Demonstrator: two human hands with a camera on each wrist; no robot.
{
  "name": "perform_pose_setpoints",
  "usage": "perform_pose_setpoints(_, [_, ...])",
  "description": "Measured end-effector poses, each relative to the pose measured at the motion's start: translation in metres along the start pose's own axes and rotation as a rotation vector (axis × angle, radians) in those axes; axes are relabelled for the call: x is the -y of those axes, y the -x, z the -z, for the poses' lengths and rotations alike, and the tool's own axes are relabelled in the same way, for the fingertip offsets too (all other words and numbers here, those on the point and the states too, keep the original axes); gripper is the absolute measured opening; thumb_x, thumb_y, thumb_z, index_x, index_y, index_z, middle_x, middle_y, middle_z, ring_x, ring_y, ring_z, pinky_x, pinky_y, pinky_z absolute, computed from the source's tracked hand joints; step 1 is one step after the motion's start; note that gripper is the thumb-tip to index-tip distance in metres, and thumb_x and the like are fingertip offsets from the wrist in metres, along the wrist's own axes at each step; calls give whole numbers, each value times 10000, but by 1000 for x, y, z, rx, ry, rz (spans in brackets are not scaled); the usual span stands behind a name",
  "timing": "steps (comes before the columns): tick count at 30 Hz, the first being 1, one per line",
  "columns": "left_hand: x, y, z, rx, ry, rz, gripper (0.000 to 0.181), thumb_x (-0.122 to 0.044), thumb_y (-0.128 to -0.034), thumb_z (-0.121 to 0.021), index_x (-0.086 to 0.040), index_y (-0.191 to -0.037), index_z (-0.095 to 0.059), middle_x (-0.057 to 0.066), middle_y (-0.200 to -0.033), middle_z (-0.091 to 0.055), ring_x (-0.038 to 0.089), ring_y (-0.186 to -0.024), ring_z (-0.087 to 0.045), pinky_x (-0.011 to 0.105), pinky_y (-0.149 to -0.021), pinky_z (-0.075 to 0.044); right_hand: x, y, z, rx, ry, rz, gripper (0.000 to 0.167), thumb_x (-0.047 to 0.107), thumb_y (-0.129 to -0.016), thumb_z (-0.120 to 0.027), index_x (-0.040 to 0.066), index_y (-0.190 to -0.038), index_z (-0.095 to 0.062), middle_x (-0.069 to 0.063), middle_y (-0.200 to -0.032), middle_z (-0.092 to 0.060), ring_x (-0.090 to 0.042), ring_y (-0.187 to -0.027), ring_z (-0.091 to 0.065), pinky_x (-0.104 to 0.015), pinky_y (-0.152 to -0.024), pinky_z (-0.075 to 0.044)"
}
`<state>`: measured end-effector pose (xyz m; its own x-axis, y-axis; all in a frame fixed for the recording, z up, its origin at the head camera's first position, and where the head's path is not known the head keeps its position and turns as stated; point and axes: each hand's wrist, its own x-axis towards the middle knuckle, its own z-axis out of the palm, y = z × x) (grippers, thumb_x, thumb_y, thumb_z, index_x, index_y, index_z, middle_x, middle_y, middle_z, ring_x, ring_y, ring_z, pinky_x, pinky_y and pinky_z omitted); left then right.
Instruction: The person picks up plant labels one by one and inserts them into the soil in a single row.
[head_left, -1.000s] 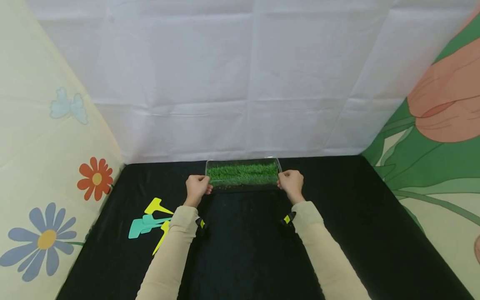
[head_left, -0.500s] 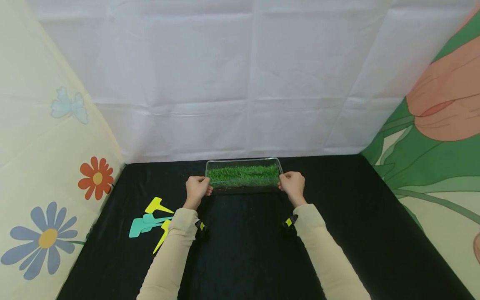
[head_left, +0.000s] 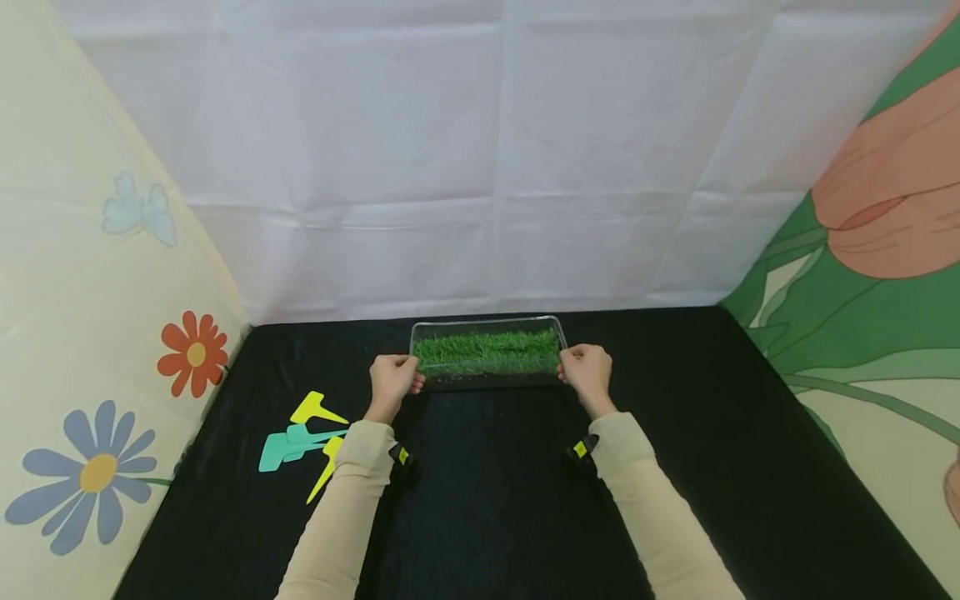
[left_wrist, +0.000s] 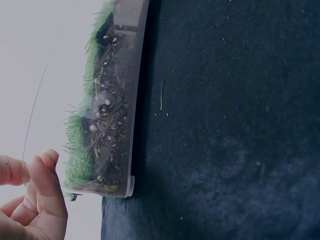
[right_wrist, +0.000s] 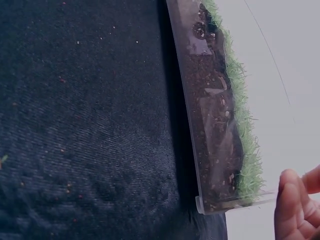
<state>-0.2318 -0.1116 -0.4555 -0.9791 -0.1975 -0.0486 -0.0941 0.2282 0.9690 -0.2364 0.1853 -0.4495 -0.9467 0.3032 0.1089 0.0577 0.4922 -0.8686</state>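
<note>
A clear rectangular container (head_left: 487,381) of dark soil and short green grass (head_left: 487,348) stands near the black table's back edge. At its near left corner, the left hand (head_left: 392,385) pinches the clear rim between thumb and finger. The right hand (head_left: 587,377) pinches the rim at the near right corner. Both wrist views show a thin line of the upper edge running from near the fingers, with soil visible through the front wall (left_wrist: 112,120) (right_wrist: 210,120). The fingertips stay above the table.
Yellow T-shaped labels (head_left: 309,407) (head_left: 327,467) and teal ones (head_left: 276,451) lie on the black cloth (head_left: 480,500) beside the left forearm. A white cloth (head_left: 390,167) hangs behind the container; patterned panels (head_left: 45,317) (head_left: 892,333) flank the table.
The container and both hands have shifted very slightly toward the person. The pinching grips look the same, and the labels lie in the same arrangement.
</note>
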Motion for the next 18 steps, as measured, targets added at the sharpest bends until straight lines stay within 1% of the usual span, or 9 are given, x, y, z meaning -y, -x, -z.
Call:
perform_pose_setpoints(3, [0,2,0,-7,5,0,244,-64,-864,-494,88,-958,-661,100,-582,-617,107,-443,-559,260,-449,-488,0,2,1,-5,5,7,218,84,-839,-499,-48,-830,-673,-95,-589,-615,-124,-445,-557,-259,-433,-465])
perform_pose_setpoints(10, [1,5,0,-19,15,-8,239,-57,-858,-502,94,-956,-659,95,-568,-613,103,-427,-552,264,-442,-488,-1,8,2,-26,9,45,208,56,-835,-506,-71,-810,-669,-106,-577,-614,-112,-422,-542,-245,-413,-450])
perform_pose_setpoints(14, [2,9,0,-19,18,-11,240,-57,-861,-498,96,-952,-659,96,-565,-611,107,-426,-553,258,-434,-483,-1,11,4,-30,13,44,206,49,-828,-505,-70,-802,-671,-105,-574,-612,-116,-422,-542,-245,-411,-448])
perform_pose_setpoints(18, [1,13,0,-23,15,-16,240,-57,-858,-492,95,-930,-664,93,-559,-607,113,-423,-551,281,-443,-491,-2,14,6,-20,13,41,212,54,-828,-499,-70,-812,-670,-104,-580,-613,-121,-432,-549,-249,-414,-452])
